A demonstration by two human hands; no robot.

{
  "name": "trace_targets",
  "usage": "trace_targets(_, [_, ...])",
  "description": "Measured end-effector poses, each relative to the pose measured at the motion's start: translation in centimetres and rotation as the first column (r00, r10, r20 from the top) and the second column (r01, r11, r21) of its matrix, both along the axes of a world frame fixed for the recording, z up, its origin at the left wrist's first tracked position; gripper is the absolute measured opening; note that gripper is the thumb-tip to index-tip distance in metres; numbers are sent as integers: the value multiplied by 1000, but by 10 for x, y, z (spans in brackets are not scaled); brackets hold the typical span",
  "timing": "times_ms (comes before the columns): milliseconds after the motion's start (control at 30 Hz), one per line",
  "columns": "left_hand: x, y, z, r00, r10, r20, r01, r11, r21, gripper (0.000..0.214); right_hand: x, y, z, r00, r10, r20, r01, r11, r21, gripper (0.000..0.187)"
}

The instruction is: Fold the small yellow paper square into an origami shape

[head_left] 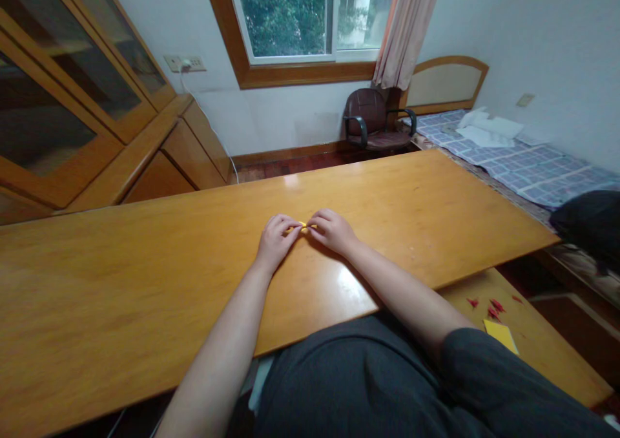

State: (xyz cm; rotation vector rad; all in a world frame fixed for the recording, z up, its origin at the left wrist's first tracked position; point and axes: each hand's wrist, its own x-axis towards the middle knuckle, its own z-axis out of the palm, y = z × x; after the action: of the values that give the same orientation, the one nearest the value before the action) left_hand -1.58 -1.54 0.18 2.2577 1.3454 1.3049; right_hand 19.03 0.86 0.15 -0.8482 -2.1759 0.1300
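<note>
Between my two hands, just above the wooden table (159,276), is a small piece of yellow paper (303,225), mostly hidden by fingers. It looks narrow and folded. My left hand (277,239) pinches its left end with thumb and fingertips. The right end is pinched by my right hand (332,230), whose fingertips nearly meet those of the left. Both hands rest low over the middle of the table, palms inward.
A lower wooden surface (465,289) at the right holds several small red pieces (495,309) and yellow paper sheets (500,336). Beyond the table stand a brown chair (368,118) and a bed (484,147) with a black bag (588,225). A cabinet (97,102) lines the left.
</note>
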Motion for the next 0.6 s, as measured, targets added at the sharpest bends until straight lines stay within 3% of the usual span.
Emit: trace_targets(600, [1,-1,0,996,-29,-81,27,999,-26,16,-2,-1,-2,959,-124,254,103,990,93,15])
